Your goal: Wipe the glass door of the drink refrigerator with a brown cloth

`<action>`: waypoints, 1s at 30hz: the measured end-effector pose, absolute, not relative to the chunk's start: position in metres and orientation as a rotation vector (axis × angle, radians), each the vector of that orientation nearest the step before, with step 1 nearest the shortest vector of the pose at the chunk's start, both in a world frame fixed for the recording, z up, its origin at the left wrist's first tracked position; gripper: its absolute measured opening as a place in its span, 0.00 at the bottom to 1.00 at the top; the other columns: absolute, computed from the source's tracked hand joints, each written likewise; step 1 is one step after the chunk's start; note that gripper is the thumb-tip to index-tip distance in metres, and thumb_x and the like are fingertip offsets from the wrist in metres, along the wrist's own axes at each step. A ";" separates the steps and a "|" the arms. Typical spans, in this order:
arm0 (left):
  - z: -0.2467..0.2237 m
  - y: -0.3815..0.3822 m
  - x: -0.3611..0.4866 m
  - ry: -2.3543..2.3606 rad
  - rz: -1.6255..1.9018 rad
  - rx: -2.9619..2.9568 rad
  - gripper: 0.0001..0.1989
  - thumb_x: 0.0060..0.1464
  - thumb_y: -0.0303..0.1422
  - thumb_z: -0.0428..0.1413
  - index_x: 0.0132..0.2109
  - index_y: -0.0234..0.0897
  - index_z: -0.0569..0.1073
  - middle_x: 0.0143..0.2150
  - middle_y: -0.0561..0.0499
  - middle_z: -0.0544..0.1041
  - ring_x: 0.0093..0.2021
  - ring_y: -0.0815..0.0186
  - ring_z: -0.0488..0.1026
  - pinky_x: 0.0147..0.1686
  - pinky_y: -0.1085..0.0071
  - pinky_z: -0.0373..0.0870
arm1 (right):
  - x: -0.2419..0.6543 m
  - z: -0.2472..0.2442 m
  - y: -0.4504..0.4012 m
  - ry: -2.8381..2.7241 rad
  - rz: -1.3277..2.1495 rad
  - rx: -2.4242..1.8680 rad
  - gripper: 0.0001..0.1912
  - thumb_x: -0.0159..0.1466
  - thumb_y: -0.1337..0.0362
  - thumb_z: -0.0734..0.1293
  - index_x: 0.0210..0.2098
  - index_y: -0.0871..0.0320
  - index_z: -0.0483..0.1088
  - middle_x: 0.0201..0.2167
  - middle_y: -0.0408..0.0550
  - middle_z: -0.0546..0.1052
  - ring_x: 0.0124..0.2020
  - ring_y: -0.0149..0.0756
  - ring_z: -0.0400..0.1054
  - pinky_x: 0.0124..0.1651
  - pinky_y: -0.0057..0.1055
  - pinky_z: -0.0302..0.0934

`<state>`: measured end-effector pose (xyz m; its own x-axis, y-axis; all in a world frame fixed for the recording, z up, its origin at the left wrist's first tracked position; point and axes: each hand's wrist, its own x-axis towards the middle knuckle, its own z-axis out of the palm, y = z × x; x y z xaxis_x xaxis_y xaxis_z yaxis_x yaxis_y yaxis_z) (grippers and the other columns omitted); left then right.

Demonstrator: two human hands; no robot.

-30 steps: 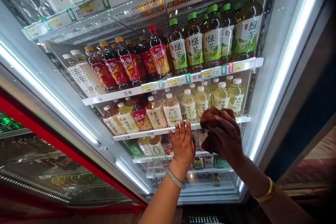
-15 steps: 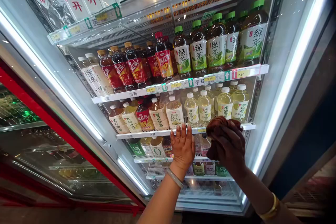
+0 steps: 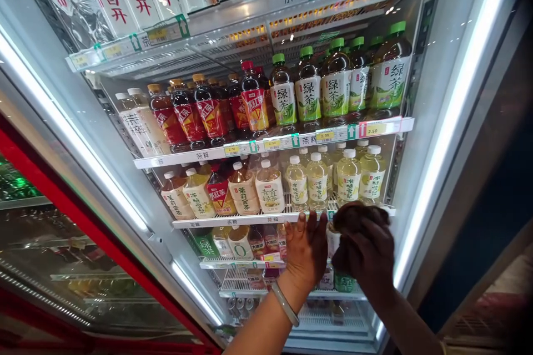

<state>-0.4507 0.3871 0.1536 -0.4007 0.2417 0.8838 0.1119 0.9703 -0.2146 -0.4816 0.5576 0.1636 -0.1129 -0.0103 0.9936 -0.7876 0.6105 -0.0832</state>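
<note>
Our right hand (image 3: 372, 259) is clamped on a cloth (image 3: 350, 218), bunched presumably for grip; our left hand (image 3: 306, 256), fingers apart, is left of it. Bottles (image 3: 270, 191) face forward, presumably for legibility.

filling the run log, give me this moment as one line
left hand: open, raised | right hand: gripping dark cloth | ahead: bottled drinks on shelves

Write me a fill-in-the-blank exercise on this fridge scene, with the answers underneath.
1. The dark cloth is in the ____ hand.
2. The grey bangle circles the ____ arm.
3. On their shelf, the bottles right of the red-capped ones have ____ caps.
4. That shelf's rightmost price tag reads ____.

Missing: right; left; green; 2.50.
</note>
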 end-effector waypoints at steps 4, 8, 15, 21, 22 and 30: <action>0.152 0.403 -0.457 -2.022 0.129 -0.240 0.31 0.63 0.33 0.59 0.71 0.38 0.67 0.74 0.39 0.65 0.81 0.53 0.39 0.77 0.40 0.36 | -0.490 0.181 0.563 -1.538 0.759 0.823 0.15 0.65 0.73 0.71 0.49 0.52 0.76 0.58 0.51 0.76 0.68 0.52 0.67 0.65 0.54 0.71; 0.150 0.405 -0.459 -2.034 0.115 -0.228 0.35 0.61 0.29 0.59 0.74 0.40 0.63 0.76 0.40 0.63 0.81 0.51 0.41 0.76 0.37 0.39 | -0.503 0.188 0.603 -1.579 0.811 0.625 0.17 0.64 0.72 0.72 0.50 0.49 0.77 0.60 0.49 0.75 0.69 0.55 0.65 0.72 0.63 0.60; 0.155 0.436 -0.465 -1.964 0.067 -0.406 0.31 0.66 0.32 0.54 0.74 0.35 0.63 0.76 0.44 0.63 0.81 0.58 0.40 0.79 0.48 0.29 | -0.493 0.169 0.589 -1.578 0.781 0.633 0.21 0.64 0.74 0.71 0.53 0.49 0.76 0.61 0.50 0.73 0.70 0.55 0.63 0.71 0.61 0.62; 0.165 0.459 -0.468 -1.967 0.003 -0.462 0.30 0.67 0.29 0.51 0.74 0.33 0.61 0.76 0.45 0.63 0.81 0.58 0.40 0.78 0.46 0.23 | -0.504 0.185 0.622 -1.591 0.728 0.634 0.18 0.65 0.73 0.71 0.52 0.49 0.75 0.61 0.49 0.74 0.71 0.56 0.62 0.73 0.66 0.58; 0.164 0.459 -0.468 -1.969 0.012 -0.477 0.31 0.66 0.29 0.51 0.74 0.33 0.62 0.76 0.45 0.62 0.81 0.58 0.40 0.78 0.48 0.24 | -0.503 0.178 0.626 -1.604 0.724 0.575 0.18 0.65 0.72 0.71 0.52 0.50 0.75 0.61 0.50 0.73 0.71 0.57 0.61 0.73 0.67 0.57; 0.159 0.464 -0.472 -1.973 0.013 -0.451 0.29 0.68 0.32 0.50 0.74 0.34 0.62 0.74 0.44 0.65 0.81 0.57 0.42 0.77 0.43 0.20 | -0.498 0.173 0.615 -1.641 0.726 0.714 0.16 0.67 0.71 0.67 0.52 0.51 0.76 0.60 0.53 0.75 0.68 0.50 0.66 0.68 0.55 0.67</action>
